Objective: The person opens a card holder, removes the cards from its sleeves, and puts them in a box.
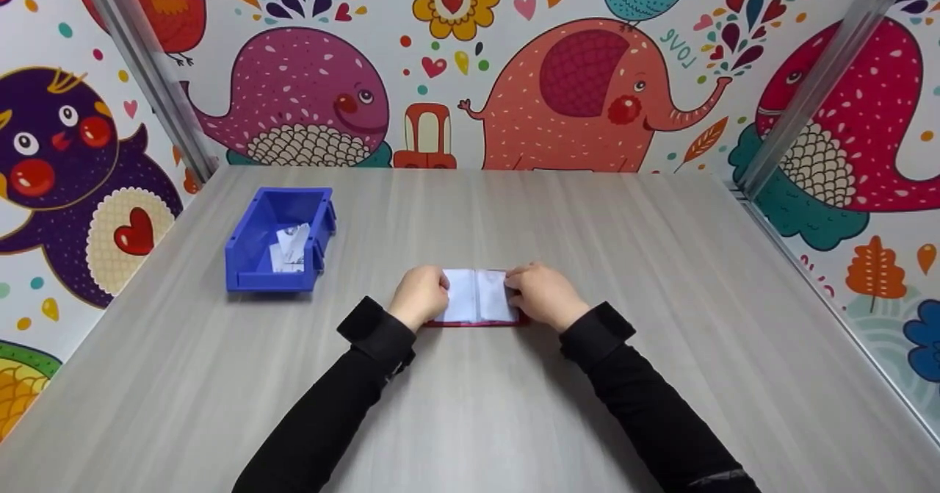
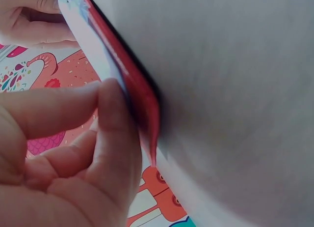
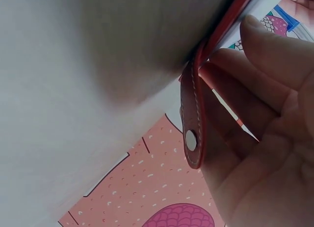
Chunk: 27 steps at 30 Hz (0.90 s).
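Observation:
A small red card holder [image 1: 459,298] lies spread on the table, its whitish, translucent inner sleeves facing up. My left hand [image 1: 421,296] pinches the left side between thumb and index finger. On the opposite side my right hand [image 1: 546,294] grips the edge, thumb over the sleeves and fingers around the cover. In the left wrist view the red cover [image 2: 142,99] is seen edge-on beside the fingertips. A brown-red stitched strap [image 3: 192,119] with a silver snap sticks out by the right fingers in the right wrist view.
At the left of the table stands a blue bin [image 1: 275,282] with several white printed cards or slips [image 1: 292,247] inside. Walls with cartoon animal prints [image 1: 580,96] enclose the table [image 1: 470,419] at the back and sides, with metal posts [image 1: 830,78] at the corners.

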Each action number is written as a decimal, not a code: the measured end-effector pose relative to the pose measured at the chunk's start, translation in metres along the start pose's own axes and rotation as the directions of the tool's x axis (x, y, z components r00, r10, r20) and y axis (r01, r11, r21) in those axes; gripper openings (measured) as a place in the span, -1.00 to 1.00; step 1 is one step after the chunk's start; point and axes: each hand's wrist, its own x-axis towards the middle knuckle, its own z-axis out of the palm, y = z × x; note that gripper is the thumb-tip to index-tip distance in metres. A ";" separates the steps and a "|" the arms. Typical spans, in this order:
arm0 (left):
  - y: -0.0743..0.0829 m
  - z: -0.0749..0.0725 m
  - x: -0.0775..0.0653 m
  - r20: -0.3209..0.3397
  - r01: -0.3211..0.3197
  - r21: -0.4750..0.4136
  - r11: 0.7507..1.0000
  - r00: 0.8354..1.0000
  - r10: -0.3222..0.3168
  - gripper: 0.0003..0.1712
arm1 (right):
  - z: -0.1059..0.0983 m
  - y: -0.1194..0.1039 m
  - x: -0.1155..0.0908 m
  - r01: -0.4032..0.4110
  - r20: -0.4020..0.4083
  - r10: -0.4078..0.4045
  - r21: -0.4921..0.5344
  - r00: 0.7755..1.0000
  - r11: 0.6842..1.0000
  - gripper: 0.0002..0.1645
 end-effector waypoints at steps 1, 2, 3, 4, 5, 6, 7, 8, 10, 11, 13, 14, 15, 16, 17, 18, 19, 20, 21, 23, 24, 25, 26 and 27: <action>0.000 0.000 0.000 0.001 0.003 -0.001 1.000 1.000 -0.003 -0.77 | 0.000 0.000 0.000 0.005 -0.002 -0.005 -0.002 1.000 1.000 -0.85; 0.000 0.000 0.000 0.002 0.005 -0.001 1.000 1.000 -0.005 -0.77 | 0.000 0.000 -0.001 0.012 -0.005 -0.012 -0.004 1.000 1.000 -0.85; 0.000 0.000 0.000 0.003 0.008 -0.001 1.000 1.000 -0.008 -0.77 | 0.000 0.000 -0.002 0.016 -0.005 -0.016 -0.005 1.000 1.000 -0.86; 0.000 0.000 0.000 0.003 0.010 -0.003 1.000 1.000 -0.010 -0.78 | -0.001 0.000 -0.002 0.019 -0.005 -0.019 -0.004 1.000 1.000 -0.86; 0.001 0.000 0.000 0.002 0.010 -0.004 1.000 1.000 -0.010 -0.78 | -0.001 0.000 -0.003 0.024 -0.005 -0.024 -0.005 1.000 1.000 -0.87; 0.001 0.000 0.000 0.002 0.011 -0.005 1.000 1.000 -0.011 -0.78 | -0.001 0.000 -0.003 0.028 -0.006 -0.028 -0.006 1.000 1.000 -0.88; 0.001 0.000 0.000 0.000 0.008 -0.004 1.000 1.000 -0.008 -0.78 | -0.001 0.000 -0.003 0.031 -0.007 -0.031 -0.005 0.999 0.999 -0.89; 0.001 0.000 0.000 -0.001 0.006 -0.005 1.000 1.000 -0.006 -0.78 | -0.001 0.000 -0.004 0.040 -0.010 -0.040 -0.011 0.999 0.999 -0.90; 0.002 0.000 -0.001 -0.002 0.003 -0.006 1.000 1.000 -0.003 -0.77 | 0.000 0.001 -0.005 0.059 -0.018 -0.060 -0.020 0.998 0.998 -0.90; 0.001 0.000 -0.001 -0.002 0.001 -0.005 1.000 1.000 -0.001 -0.77 | 0.000 0.001 -0.005 0.070 -0.023 -0.071 -0.027 0.997 0.997 -0.89; 0.001 0.000 0.000 0.001 0.000 -0.002 1.000 1.000 0.000 -0.76 | 0.000 0.001 -0.005 0.087 -0.032 -0.088 -0.034 0.996 0.996 -0.86; 0.000 0.000 0.000 0.005 0.004 -0.005 1.000 1.000 -0.004 -0.75 | 0.000 0.001 -0.005 0.095 -0.034 -0.096 -0.035 0.995 0.995 -0.84; 0.000 0.000 0.000 0.007 0.005 -0.004 1.000 1.000 -0.005 -0.75 | 0.000 0.001 -0.005 0.098 -0.034 -0.099 -0.032 0.995 0.995 -0.82; 0.000 0.000 0.000 0.009 0.005 -0.004 1.000 1.000 -0.005 -0.75 | 0.000 0.000 -0.005 0.103 -0.032 -0.104 -0.031 0.994 0.994 -0.80; 0.000 0.000 0.000 0.011 0.006 -0.005 1.000 1.000 -0.006 -0.75 | 0.000 0.000 -0.005 0.104 -0.031 -0.105 -0.029 0.994 0.994 -0.78; 0.000 0.001 0.000 0.011 0.004 -0.004 1.000 1.000 -0.004 -0.75 | 0.000 0.000 -0.005 0.103 -0.029 -0.104 -0.026 0.994 0.994 -0.79; 0.000 0.001 0.000 0.010 0.002 -0.004 1.000 1.000 -0.002 -0.75 | -0.001 -0.001 -0.005 0.103 -0.025 -0.104 -0.023 0.994 0.994 -0.79; 0.000 0.001 0.000 0.010 -0.001 -0.004 1.000 1.000 0.001 -0.75 | -0.001 -0.001 -0.004 0.103 -0.022 -0.103 -0.022 0.994 0.994 -0.81; 0.000 0.001 0.000 0.009 -0.004 -0.003 1.000 1.000 0.004 -0.75 | -0.001 -0.002 -0.004 0.101 -0.020 -0.101 -0.020 0.995 0.995 -0.83; 0.000 0.001 0.001 0.006 -0.010 -0.001 1.000 1.000 0.010 -0.75 | -0.001 -0.003 -0.004 0.097 -0.014 -0.097 -0.013 0.995 0.995 -0.86; 0.000 0.001 0.001 0.004 -0.014 0.000 1.000 1.000 0.014 -0.75 | -0.002 -0.003 -0.004 0.096 -0.011 -0.096 -0.009 0.995 0.995 -0.87; 0.000 0.001 0.001 0.003 -0.015 0.001 1.000 1.000 0.015 -0.75 | -0.002 -0.003 -0.004 0.098 -0.010 -0.098 -0.007 0.995 0.995 -0.88; 0.000 0.001 0.001 0.001 -0.019 0.002 1.000 1.000 0.019 -0.75 | -0.002 -0.004 -0.003 0.099 -0.008 -0.099 -0.002 0.995 0.995 -0.88; -0.001 0.001 0.001 -0.001 -0.023 0.005 1.000 1.000 0.023 -0.75 | -0.002 -0.004 -0.003 0.103 -0.008 -0.103 0.001 0.995 0.995 -0.88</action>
